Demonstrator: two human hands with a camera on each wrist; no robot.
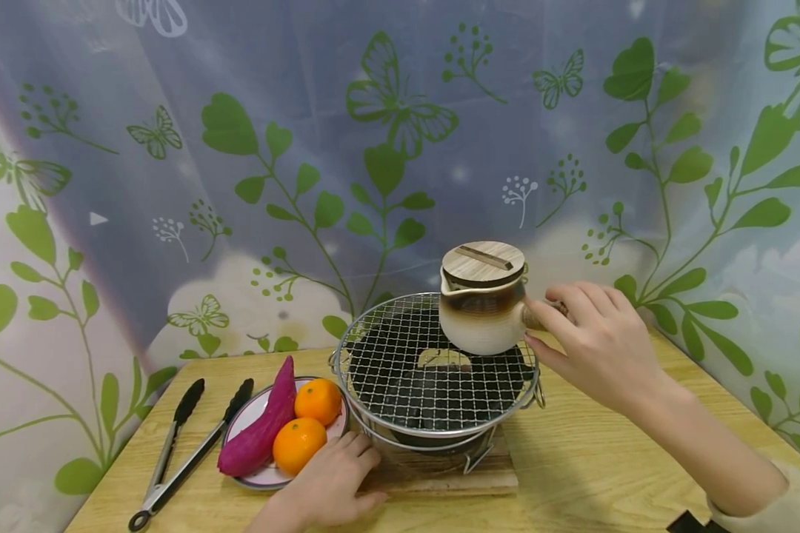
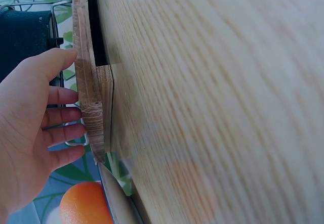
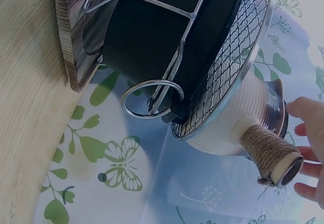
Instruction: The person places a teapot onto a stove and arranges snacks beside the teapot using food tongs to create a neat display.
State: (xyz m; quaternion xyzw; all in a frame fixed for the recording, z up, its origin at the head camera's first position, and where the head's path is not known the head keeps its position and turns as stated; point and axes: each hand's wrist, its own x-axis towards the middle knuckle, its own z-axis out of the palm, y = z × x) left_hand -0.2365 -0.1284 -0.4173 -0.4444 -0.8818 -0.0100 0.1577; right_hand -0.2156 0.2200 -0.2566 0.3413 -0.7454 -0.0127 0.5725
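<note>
A leaf-patterned curtain (image 1: 400, 222) hangs behind the wooden tabletop (image 1: 593, 459). A round black stove (image 3: 147, 37), topped by a wire grate (image 1: 400, 370), stands on a board (image 1: 453, 485); nudge that board and everything above could wobble. Left of the stove sits a plate (image 1: 252, 416). The pot (image 1: 483, 326) stands upright at the grate's right, close to its rim, with its rope-wound handle (image 3: 268, 150) jutting outward. A knock there looks the likeliest trouble: it could tip the pot or slide it off. The right hand (image 1: 596, 340), fingers loosely parted, is at the handle; I cannot tell how firmly it touches, if at all. The left hand (image 1: 336, 474), empty and relaxed, lies by the board and plate; a careless sweep might jar either. The lid (image 1: 463, 268) seems merely laid on, so tilting could shed it. The nearer orange (image 1: 298, 446) might roll if bumped.
</note>
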